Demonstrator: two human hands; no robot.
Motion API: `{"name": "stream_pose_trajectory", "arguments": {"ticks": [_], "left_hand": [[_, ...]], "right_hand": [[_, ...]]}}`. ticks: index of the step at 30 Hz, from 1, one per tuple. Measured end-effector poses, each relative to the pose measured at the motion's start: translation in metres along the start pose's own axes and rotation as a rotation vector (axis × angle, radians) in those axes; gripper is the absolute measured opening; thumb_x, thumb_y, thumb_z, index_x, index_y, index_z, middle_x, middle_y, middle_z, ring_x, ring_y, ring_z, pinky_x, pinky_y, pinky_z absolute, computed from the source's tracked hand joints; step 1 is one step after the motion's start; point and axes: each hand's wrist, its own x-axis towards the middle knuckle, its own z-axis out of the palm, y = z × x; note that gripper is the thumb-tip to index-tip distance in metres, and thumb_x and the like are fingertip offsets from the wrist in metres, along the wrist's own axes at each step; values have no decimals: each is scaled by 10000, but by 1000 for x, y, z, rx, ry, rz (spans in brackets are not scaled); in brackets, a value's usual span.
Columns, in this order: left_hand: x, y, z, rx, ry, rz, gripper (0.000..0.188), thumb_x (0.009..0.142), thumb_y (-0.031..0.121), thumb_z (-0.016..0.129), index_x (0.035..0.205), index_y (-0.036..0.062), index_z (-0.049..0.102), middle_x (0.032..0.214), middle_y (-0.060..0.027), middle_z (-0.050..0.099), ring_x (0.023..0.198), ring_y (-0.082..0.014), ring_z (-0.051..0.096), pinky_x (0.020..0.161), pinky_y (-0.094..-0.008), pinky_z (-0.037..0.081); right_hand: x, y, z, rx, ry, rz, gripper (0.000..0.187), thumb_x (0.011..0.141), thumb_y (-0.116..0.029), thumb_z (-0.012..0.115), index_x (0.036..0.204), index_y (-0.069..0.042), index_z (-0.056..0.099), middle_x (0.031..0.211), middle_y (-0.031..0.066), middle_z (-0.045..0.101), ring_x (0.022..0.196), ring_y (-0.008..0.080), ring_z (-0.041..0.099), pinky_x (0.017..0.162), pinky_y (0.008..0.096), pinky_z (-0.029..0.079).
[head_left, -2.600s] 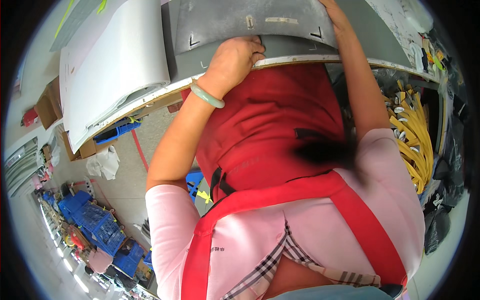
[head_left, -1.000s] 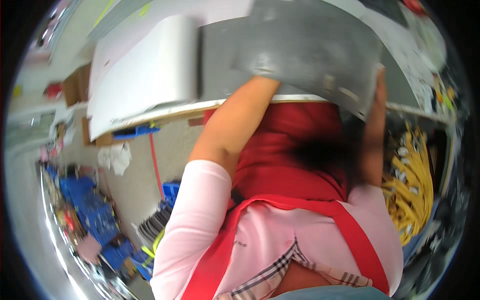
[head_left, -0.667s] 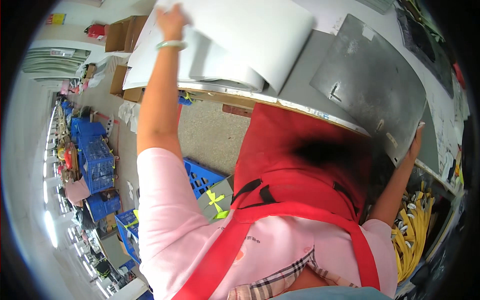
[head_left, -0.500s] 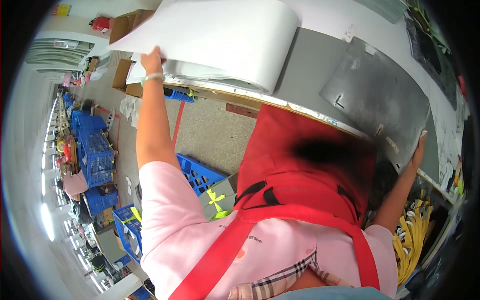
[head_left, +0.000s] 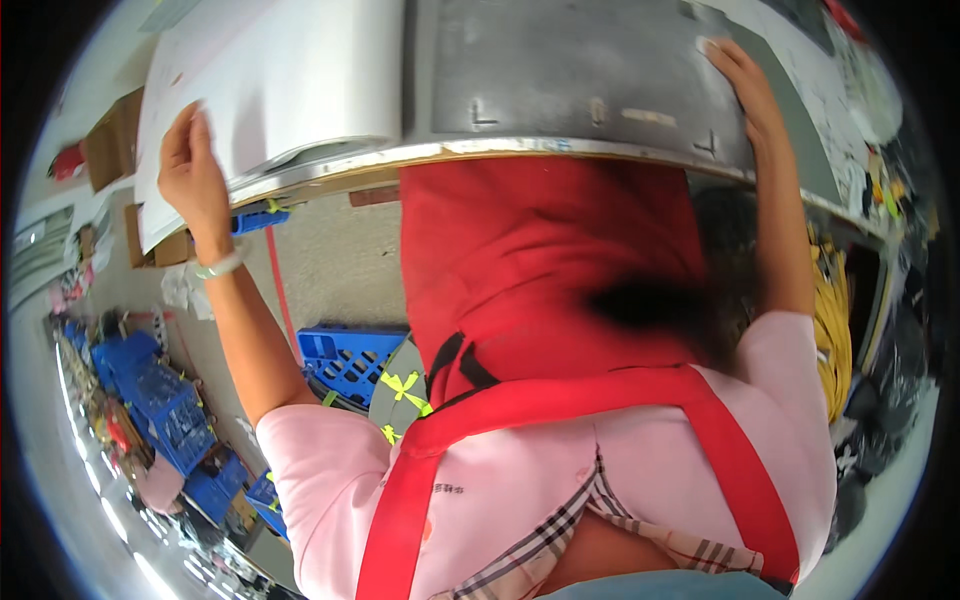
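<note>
The left hand (head_left: 192,170), fingers spread, seems to grip the white sheet (head_left: 290,80) at its tabletop (head_left: 560,152) edge. The right hand (head_left: 742,85) presses flat on the grey metal plate (head_left: 570,65). Both look placed; the sheet likely still needs smoothing.

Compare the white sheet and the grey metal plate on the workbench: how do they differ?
The white sheet is bright, plain and curls over at its edge; the grey metal plate is dull, flat and carries small corner marks. The left hand is at the white sheet's edge, while the right hand rests on the grey metal plate. Both lie on the workbench.
</note>
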Motion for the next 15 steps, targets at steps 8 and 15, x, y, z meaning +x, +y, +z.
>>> {"name": "stream_pose_trajectory", "arguments": {"ticks": [8, 15], "left_hand": [[-117, 113, 133, 42, -733, 411, 255, 891, 130, 768, 1118, 22, 727, 1032, -128, 698, 931, -302, 669, 800, -362, 547], [-120, 101, 144, 119, -783, 449, 249, 854, 138, 786, 1068, 24, 729, 1053, -114, 685, 1004, -321, 624, 824, -409, 526]], "right_hand": [[23, 0, 16, -110, 151, 62, 159, 926, -194, 731, 884, -55, 668, 770, -9, 594, 691, 103, 501, 612, 296, 407], [15, -3, 21, -95, 190, 64, 172, 909, -197, 746, 912, -32, 698, 789, 13, 623, 709, 113, 522, 627, 305, 420]]}}
